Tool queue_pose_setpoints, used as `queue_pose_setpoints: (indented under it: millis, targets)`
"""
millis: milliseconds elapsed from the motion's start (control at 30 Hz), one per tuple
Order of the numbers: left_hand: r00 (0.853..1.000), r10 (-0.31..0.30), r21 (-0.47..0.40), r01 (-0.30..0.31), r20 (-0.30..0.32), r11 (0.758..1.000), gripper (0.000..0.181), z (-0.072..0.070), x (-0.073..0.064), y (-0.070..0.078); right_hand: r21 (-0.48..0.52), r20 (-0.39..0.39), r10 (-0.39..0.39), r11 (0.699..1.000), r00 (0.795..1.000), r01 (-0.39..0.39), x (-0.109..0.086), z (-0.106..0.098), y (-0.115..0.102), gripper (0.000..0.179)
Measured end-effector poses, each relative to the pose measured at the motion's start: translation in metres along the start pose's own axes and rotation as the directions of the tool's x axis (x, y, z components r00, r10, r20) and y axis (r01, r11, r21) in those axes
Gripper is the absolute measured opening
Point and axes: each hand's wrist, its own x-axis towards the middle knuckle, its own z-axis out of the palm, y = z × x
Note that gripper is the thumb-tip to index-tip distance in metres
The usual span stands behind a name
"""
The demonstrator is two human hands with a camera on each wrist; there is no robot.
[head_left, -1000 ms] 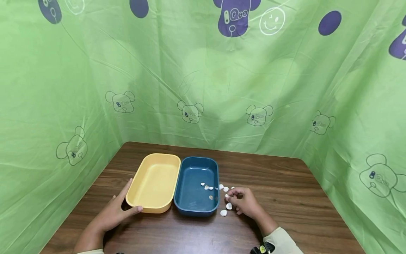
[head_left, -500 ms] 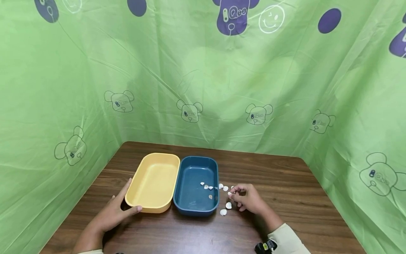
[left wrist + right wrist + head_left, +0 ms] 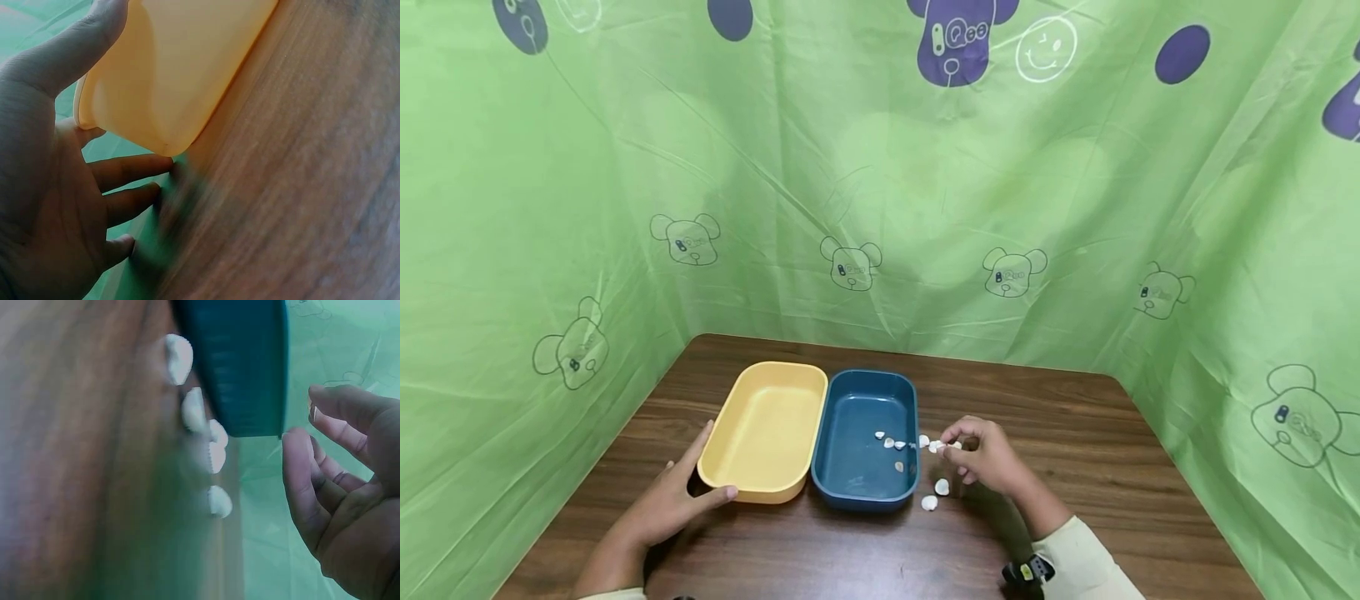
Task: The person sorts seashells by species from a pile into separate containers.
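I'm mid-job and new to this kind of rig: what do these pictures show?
No machine here: a person works bare-handed. The wide picture comes from a head camera looking forward and down; the close ones from a camera on each wrist. A wooden table holds a yellow tray and, right of it, a blue tray. Small shells lie in the blue tray; loose shells lie right of it. The left hand touches the yellow tray's near left corner. The right hand is by the loose shells; whether it holds one, I can't tell.
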Motion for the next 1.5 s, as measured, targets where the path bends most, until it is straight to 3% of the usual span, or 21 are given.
queue_pose_setpoints:
  millis: [500, 767, 1033, 1267, 1500]
  targets:
    - [1.000, 0.007, -0.003, -0.007, -0.004, 1.000, 0.117, 0.000, 0.000, -0.003, -0.002, 0.009, -0.102, 0.995, 0.995, 0.102, 0.017, 0.000, -0.032, 0.007]
    - [1.000, 0.025, 0.018, -0.025, -0.008, 1.000, 0.116, 0.000, 0.001, -0.002, -0.098, -0.057, -0.173, 0.981, 0.983, 0.166, 0.028, 0.005, -0.044, 0.005]
    - [1.000, 0.014, 0.011, -0.014, -0.006, 1.000, 0.116, -0.001, 0.000, -0.001, -0.123, -0.104, -0.135, 0.985, 0.985, 0.122, 0.040, 0.015, -0.052, 0.005]
    - [1.000, 0.016, 0.011, -0.016, -0.010, 1.000, 0.116, -0.001, 0.000, -0.001, -0.058, -0.148, -0.110, 0.993, 0.983, 0.103, 0.047, 0.029, -0.052, 0.005]
    - [1.000, 0.012, 0.009, -0.012, -0.004, 1.000, 0.116, -0.001, 0.000, -0.001, -0.005, -0.141, -0.085, 0.996, 0.986, 0.086, 0.052, 0.041, -0.053, 0.007]
